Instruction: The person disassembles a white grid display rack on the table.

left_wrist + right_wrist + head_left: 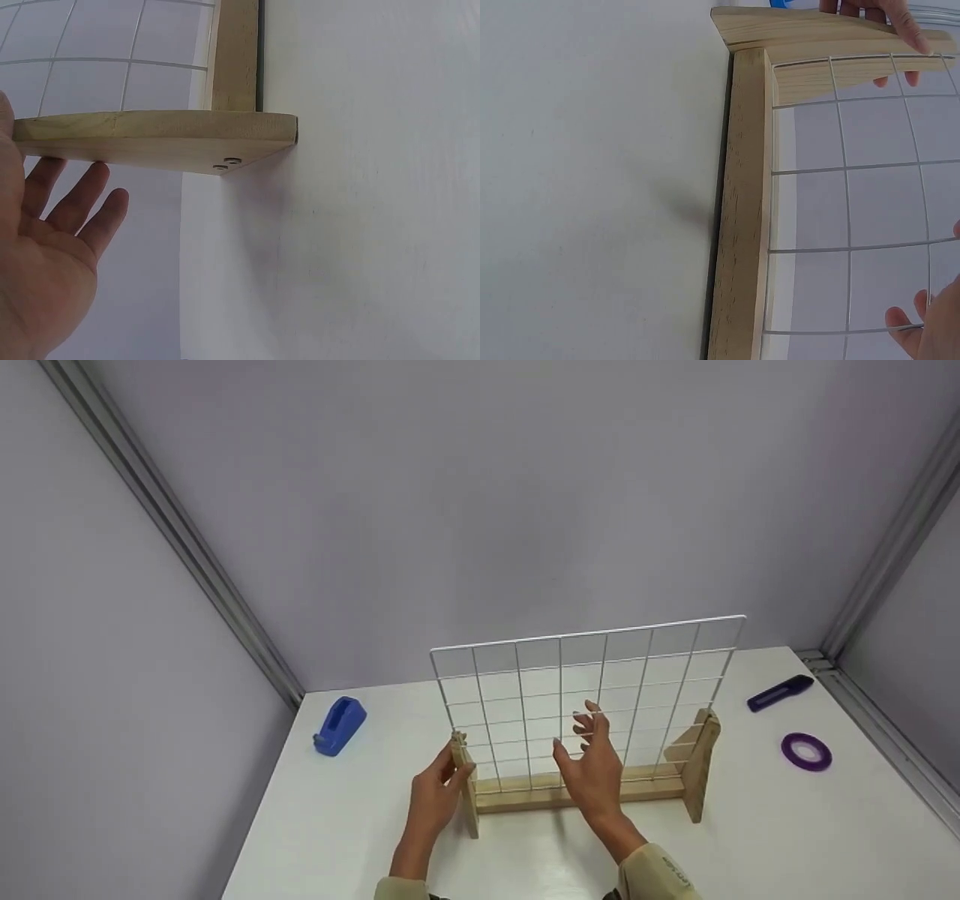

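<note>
On the white table (750, 840), the white wire grid (585, 697) already stands up in its light wooden stand (577, 793). The left hand (435, 795) holds the stand's left post. The right hand (592, 765) is open, fingers spread beside the grid, gripping nothing.

A white surface (750, 847) fills the view from 4 to 8 o'clock. Plain grey walls (480, 510) enclose it, joined by metal corner rails (172, 532) at 10 and 2 o'clock under soft, even light.
</note>
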`<action>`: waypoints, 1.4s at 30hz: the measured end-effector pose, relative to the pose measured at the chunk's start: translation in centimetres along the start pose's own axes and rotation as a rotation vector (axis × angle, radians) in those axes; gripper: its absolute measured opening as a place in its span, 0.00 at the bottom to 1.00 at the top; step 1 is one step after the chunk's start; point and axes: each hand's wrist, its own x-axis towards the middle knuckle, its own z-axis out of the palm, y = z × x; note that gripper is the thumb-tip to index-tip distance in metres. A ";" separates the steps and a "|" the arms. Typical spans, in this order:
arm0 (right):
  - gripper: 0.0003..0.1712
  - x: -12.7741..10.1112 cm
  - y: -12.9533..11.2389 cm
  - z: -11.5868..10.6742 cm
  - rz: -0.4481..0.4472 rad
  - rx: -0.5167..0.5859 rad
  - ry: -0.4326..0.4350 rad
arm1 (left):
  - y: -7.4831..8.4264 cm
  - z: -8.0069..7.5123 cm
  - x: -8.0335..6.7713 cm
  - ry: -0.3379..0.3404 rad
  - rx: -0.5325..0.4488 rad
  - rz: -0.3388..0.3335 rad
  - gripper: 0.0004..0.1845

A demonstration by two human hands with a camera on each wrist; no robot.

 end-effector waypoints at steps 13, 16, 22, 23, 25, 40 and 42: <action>0.41 1.8 -2.7 -1.2 0.023 0.043 -0.007 | -0.4 -0.1 0.1 -0.005 0.011 -0.011 0.41; 0.41 2.1 -3.1 -1.4 0.020 0.044 -0.001 | -0.4 -0.1 0.0 -0.011 0.003 0.000 0.40; 0.42 2.8 -4.2 -1.9 0.018 0.065 -0.002 | -0.2 -0.2 0.0 -0.012 -0.008 0.015 0.37; 0.43 3.0 -4.4 -2.0 0.018 0.068 -0.003 | -0.2 -0.3 0.0 -0.013 -0.008 0.014 0.37; 0.44 3.2 -4.7 -2.2 0.020 0.072 -0.005 | -0.2 -0.3 0.1 -0.015 -0.010 0.009 0.38; 0.47 4.4 -6.4 -2.9 0.029 0.062 0.006 | -0.3 -0.3 0.2 -0.018 0.000 0.008 0.36; 0.47 4.6 -6.6 -3.1 0.025 0.062 0.009 | -0.3 -0.3 0.1 -0.018 -0.013 0.011 0.35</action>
